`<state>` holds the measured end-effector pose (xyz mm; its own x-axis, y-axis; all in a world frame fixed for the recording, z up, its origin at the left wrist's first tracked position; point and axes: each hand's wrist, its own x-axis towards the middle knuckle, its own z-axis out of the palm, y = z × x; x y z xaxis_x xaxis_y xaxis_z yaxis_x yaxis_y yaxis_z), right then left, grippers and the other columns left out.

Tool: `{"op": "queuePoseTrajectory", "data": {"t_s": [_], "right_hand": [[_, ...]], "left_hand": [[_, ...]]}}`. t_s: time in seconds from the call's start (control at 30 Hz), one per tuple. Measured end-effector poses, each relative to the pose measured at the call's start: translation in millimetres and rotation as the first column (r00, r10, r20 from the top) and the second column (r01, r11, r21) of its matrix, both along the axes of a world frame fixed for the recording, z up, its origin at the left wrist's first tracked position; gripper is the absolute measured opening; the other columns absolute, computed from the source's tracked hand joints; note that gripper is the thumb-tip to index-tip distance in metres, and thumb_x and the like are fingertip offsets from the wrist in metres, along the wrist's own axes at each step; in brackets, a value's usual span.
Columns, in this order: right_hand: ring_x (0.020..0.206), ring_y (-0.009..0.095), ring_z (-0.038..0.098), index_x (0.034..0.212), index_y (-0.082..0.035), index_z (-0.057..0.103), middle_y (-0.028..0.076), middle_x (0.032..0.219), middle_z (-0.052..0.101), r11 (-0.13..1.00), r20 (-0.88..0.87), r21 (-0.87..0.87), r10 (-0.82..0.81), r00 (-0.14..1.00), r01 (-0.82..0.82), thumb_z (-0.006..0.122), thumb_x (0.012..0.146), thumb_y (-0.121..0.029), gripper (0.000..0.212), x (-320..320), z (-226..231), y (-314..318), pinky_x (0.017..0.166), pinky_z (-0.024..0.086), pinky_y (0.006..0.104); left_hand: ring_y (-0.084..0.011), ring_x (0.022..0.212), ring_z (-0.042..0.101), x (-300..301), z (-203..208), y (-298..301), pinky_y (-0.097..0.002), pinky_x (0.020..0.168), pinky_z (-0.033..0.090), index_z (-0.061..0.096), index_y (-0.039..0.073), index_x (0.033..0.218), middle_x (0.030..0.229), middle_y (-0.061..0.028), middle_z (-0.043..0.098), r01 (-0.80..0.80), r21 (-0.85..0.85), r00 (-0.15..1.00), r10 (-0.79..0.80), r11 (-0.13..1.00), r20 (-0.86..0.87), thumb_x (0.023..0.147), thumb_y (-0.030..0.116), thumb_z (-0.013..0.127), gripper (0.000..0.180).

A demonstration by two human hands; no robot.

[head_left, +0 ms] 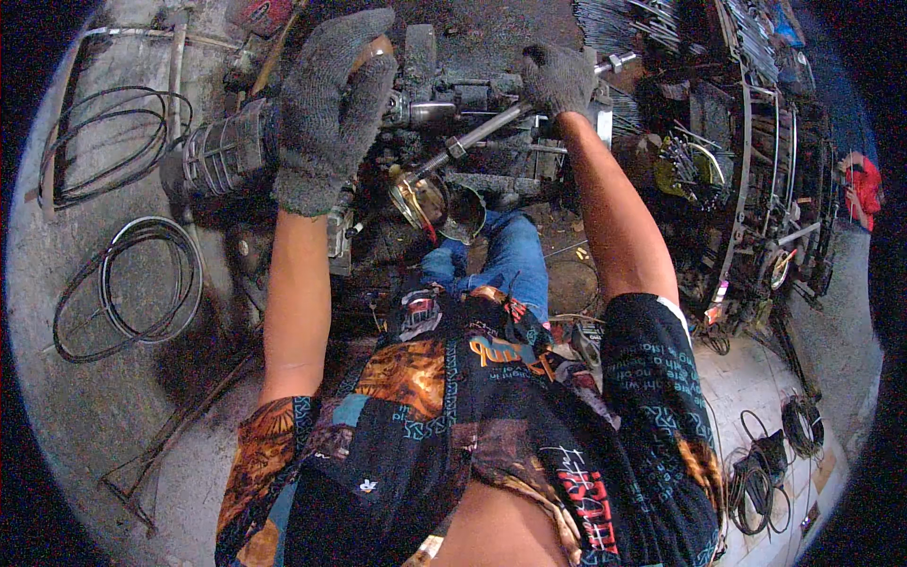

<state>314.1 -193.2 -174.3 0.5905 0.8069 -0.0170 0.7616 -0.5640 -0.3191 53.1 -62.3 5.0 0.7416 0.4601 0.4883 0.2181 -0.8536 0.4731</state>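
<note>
Both my hands wear dark grey knitted gloves and are over a greasy metal machine (444, 90). My left hand (331, 118) is curled round a rounded brown knob (376, 47), whose lower part is hidden by the glove. My right hand (556, 80) is closed round a long, slanting metal bar (496, 123). The bar has a collar (455, 147) along it, and its far end sticks out to the right of my fist. At its near end is a shiny, yellowish round part (419, 198). A metal cylinder (425, 114) lies between my hands.
A ribbed motor housing (227, 151) is at the machine's left. Coiled cables or hoses (151, 279) lie on the left floor. To the right are bundled metal rods (652, 24), a yellow container (690, 170) of thin pieces and a metal rack (756, 180). Black cable coils (756, 472) lie lower right.
</note>
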Motion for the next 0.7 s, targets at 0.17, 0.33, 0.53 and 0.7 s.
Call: {"op": "queuePoseTrajectory", "data": {"t_s": [0.17, 0.33, 0.53, 0.7], "right_hand": [[0.096, 0.033, 0.070, 0.106, -0.023, 0.079, 0.011, 0.101, 0.076, 0.998, 0.049, 0.058, 0.013, 0.999, -0.016, 0.063, 0.087, -0.042, 0.032, 4.4, -8.1, -1.2, 0.087, 0.051, 0.0460], [0.097, 0.033, 0.070, 0.105, -0.023, 0.079, 0.010, 0.100, 0.076, 0.998, 0.012, 0.067, -0.008, 1.000, 0.007, 0.063, 0.086, -0.041, 0.030, -0.6, -1.5, 0.8, 0.087, 0.052, 0.0455], [0.097, 0.033, 0.070, 0.105, -0.023, 0.079, 0.011, 0.102, 0.075, 0.999, 0.000, 0.049, -0.014, 1.000, 0.014, 0.063, 0.086, -0.040, 0.030, -1.9, 2.8, 0.7, 0.088, 0.052, 0.0450], [0.097, 0.034, 0.070, 0.104, -0.020, 0.079, 0.012, 0.102, 0.075, 0.998, 0.014, 0.068, -0.005, 1.000, 0.004, 0.062, 0.086, -0.042, 0.032, -0.1, -4.6, 1.9, 0.088, 0.051, 0.0457]], "left_hand": [[-0.0302, 0.117, 0.064, -0.3, -3.1, 2.1, -0.0405, 0.104, 0.047, 0.063, 0.003, 0.126, 0.125, -0.0147, 0.068, 0.013, -0.013, 1.000, -0.013, 1.000, 0.015, 0.104, 0.019, 0.053, 0.029], [-0.0289, 0.116, 0.064, -2.2, -1.8, 3.2, -0.0398, 0.103, 0.048, 0.064, 0.003, 0.125, 0.124, -0.0138, 0.069, 0.005, 0.026, 1.000, -0.005, 1.000, 0.005, 0.104, 0.017, 0.055, 0.026], [-0.0273, 0.112, 0.066, -1.0, 5.6, -6.3, -0.0397, 0.101, 0.049, 0.065, 0.005, 0.125, 0.120, -0.0123, 0.070, -0.058, -0.060, 0.998, 0.058, 0.997, 0.001, 0.104, 0.018, 0.055, 0.027], [-0.0251, 0.108, 0.066, -0.6, 3.0, -0.5, -0.0376, 0.099, 0.050, 0.065, 0.005, 0.126, 0.119, -0.0114, 0.070, -0.042, -0.087, 0.999, 0.041, 0.995, -0.007, 0.104, 0.020, 0.055, 0.028]]}}
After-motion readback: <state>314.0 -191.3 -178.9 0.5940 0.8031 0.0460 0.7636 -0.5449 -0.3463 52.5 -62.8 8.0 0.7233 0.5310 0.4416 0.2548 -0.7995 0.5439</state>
